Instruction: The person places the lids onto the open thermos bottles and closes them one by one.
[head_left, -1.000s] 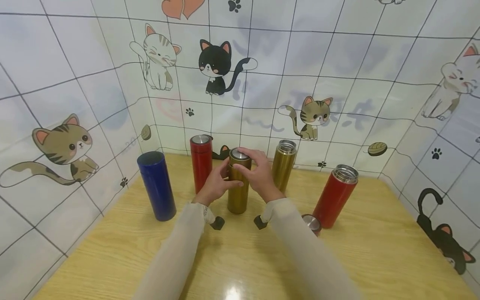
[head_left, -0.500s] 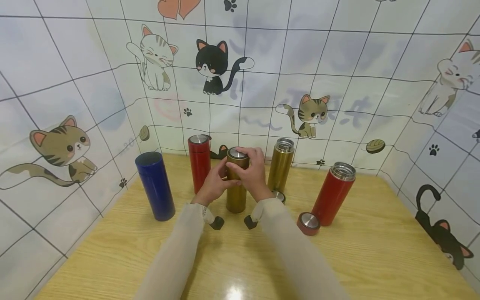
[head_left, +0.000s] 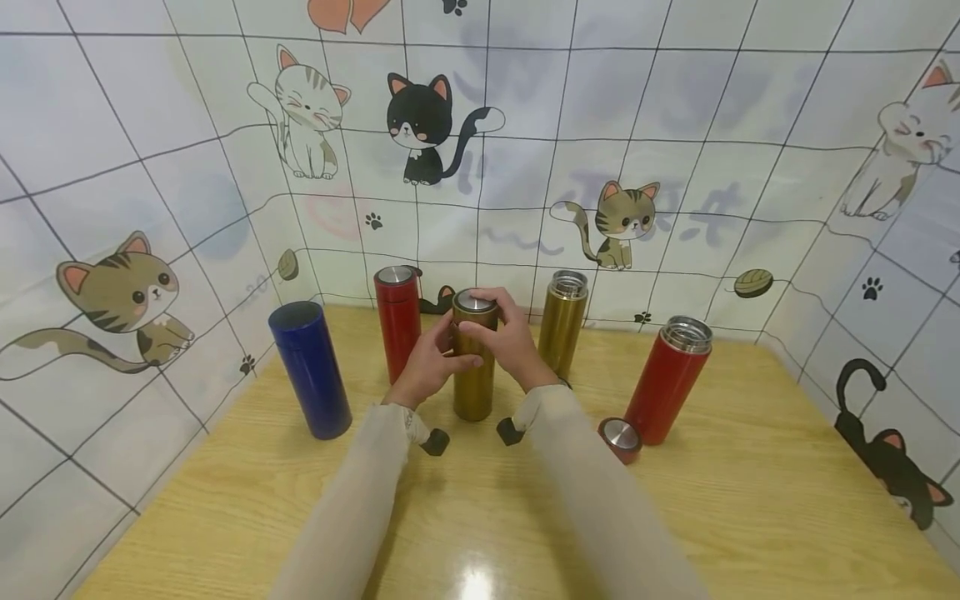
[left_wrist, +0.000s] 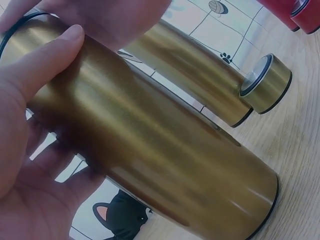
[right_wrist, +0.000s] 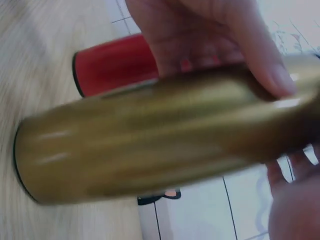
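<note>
A gold thermos bottle (head_left: 474,392) stands upright on the table between both hands, its silver-topped lid (head_left: 476,302) in place. My left hand (head_left: 429,363) wraps the bottle's upper body, its thumb across the front. From the right, my right hand (head_left: 514,340) grips the lid end, fingers over the top edge and thumb in front. In the left wrist view the thumb lies along the gold bottle (left_wrist: 165,140), and a loose gold lid (left_wrist: 274,89) rests beside a second gold bottle (left_wrist: 200,75) behind. The right wrist view shows the gold bottle (right_wrist: 130,145) somewhat blurred.
An open second gold bottle (head_left: 562,333) stands behind the right hand. At right is an open red bottle (head_left: 663,392), its red lid (head_left: 621,438) on the table in front. A lidded red bottle (head_left: 397,325) and a blue bottle (head_left: 311,375) stand left. Cat-print walls enclose the table (head_left: 480,517).
My right hand and forearm swing slightly left, then back right at the lid, uncovering and partly covering the red and gold lids. The left hand keeps its grip; the bottle stays put.
</note>
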